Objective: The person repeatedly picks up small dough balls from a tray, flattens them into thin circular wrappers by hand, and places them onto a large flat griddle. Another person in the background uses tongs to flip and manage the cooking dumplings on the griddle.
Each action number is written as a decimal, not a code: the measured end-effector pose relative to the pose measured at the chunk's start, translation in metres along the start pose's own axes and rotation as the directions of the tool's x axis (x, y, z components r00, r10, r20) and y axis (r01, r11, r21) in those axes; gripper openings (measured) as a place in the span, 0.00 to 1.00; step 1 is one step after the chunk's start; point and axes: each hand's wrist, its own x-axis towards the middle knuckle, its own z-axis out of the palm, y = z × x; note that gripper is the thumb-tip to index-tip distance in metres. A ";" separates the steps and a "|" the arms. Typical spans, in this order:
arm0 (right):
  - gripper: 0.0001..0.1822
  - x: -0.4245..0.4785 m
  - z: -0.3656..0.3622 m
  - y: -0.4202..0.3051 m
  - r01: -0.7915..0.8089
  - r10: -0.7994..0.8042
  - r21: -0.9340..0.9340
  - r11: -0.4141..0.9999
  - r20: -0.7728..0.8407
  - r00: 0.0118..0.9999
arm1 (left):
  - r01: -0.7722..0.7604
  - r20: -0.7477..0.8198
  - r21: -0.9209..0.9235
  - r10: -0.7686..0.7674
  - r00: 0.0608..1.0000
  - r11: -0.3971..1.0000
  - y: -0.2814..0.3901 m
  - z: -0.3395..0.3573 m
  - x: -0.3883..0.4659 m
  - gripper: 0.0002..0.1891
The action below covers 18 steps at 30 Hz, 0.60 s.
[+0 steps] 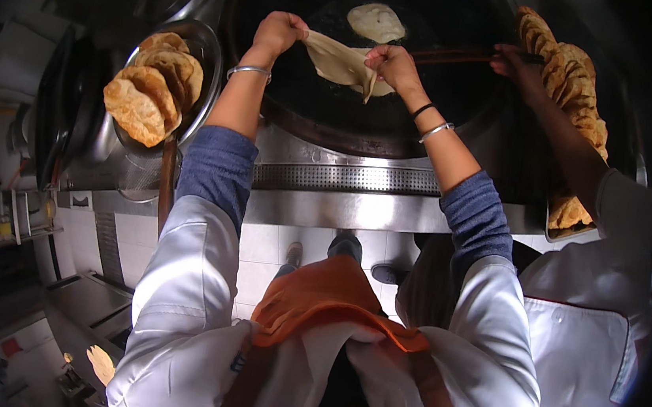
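Observation:
My left hand (278, 34) pinches one end of a thin raw dough sheet (336, 61), and my right hand (396, 71) grips its other end. The dough hangs stretched and folded between them, over a large round black pan (311, 115) of dark oil. A pale dough round (376, 23) lies in the oil just beyond my hands. Below my right hand shows the edge of another pale piece (382, 89), mostly covered by the sheet and fingers.
At right, a co-worker's hand (515, 71) holds long chopsticks (454, 56) over the pan. Fried flatbreads (576, 87) fill a tray (576, 236) beside it. To my left, a metal bowl (212, 66) holds several fried breads (146, 101), near a wooden handle (167, 184) and mesh strainer (137, 175).

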 end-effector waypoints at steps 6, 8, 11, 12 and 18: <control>0.03 0.021 0.039 0.036 0.080 -0.086 -0.279 0.957 -0.009 0.996 | 0.177 0.085 0.212 -0.199 0.976 0.961 -0.021 0.042 0.011 0.04; 0.04 0.018 0.052 0.045 0.057 -0.052 -0.357 0.932 0.023 0.998 | 0.180 0.111 0.251 -0.213 0.971 0.951 -0.027 0.049 0.003 0.05; 0.05 0.014 0.085 0.068 0.135 -0.102 -0.495 0.858 0.093 0.990 | 0.126 0.168 0.429 -0.216 0.962 0.895 -0.044 0.051 -0.005 0.05; 0.05 0.011 0.100 0.072 0.160 -0.096 -0.528 0.834 0.146 0.985 | 0.045 0.230 0.547 -0.201 0.952 0.836 -0.054 0.050 -0.009 0.05; 0.06 -0.007 0.122 0.059 0.168 -0.052 -0.526 0.834 0.229 0.972 | -0.291 0.436 0.812 -0.195 0.879 0.505 -0.053 0.036 -0.018 0.12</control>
